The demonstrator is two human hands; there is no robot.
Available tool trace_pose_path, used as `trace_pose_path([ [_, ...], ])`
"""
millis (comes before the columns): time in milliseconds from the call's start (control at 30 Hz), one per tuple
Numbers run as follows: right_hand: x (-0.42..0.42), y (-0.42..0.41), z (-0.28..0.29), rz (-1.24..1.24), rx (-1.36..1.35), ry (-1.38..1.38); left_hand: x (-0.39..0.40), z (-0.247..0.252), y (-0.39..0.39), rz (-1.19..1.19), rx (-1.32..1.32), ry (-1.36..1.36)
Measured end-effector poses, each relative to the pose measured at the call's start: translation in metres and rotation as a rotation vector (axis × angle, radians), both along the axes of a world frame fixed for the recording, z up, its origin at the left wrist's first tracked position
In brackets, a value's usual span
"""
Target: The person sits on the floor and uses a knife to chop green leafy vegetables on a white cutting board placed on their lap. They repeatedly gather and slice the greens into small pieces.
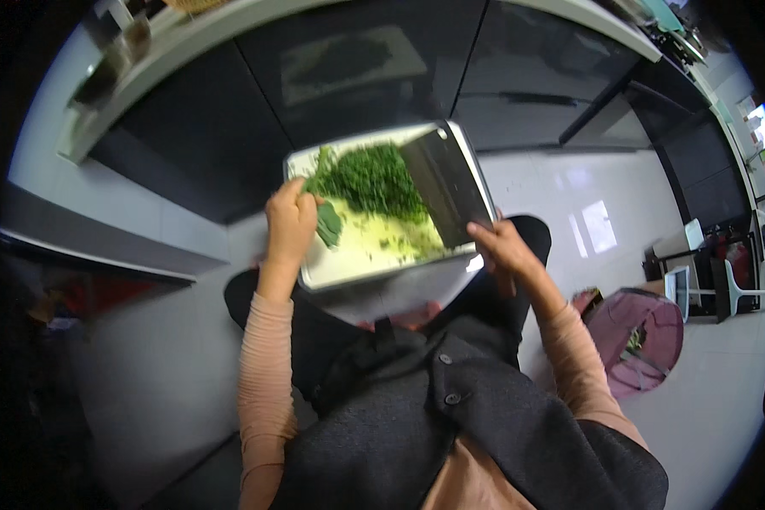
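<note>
A white cutting board point(331, 268) with a dark rim lies before me, stained yellow-green near its middle. On it sits a heap of finely chopped green leaves point(376, 178). My left hand point(293, 213), at the board's left side, is closed around a small bunch of leafy greens point(329, 224), whose leaves show above and below the fist. My right hand point(500, 248) grips the handle of a wide cleaver point(446, 185) at the board's right edge. The broad blade lies slanted over the right part of the board, beside the heap. Small leaf scraps are scattered below the heap.
Dark glossy cabinets point(191, 115) stand just beyond the board, under a pale countertop point(185, 57). At the right a pink bag point(641, 338) with some greens inside rests on the tiled floor point(561, 191). White-framed furniture point(679, 287) stands past it. My knees flank the board.
</note>
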State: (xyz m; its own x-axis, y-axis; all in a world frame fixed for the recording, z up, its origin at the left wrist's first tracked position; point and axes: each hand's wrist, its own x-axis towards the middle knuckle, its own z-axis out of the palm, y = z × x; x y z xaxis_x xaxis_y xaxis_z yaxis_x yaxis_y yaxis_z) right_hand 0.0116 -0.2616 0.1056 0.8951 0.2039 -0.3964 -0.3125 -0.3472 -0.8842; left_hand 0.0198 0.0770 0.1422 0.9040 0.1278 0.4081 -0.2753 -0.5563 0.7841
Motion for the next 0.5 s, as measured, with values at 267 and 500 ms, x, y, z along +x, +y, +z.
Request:
trace_pose_path([
  [267,0.006,0.036,0.017,0.516,-0.329,-0.094,-0.025,-0.011,0.016,0.103,0.345,-0.213],
  [500,0.037,0.052,-0.001,0.65,-0.373,0.029,-0.029,-0.03,0.016,0.115,0.502,-0.205],
])
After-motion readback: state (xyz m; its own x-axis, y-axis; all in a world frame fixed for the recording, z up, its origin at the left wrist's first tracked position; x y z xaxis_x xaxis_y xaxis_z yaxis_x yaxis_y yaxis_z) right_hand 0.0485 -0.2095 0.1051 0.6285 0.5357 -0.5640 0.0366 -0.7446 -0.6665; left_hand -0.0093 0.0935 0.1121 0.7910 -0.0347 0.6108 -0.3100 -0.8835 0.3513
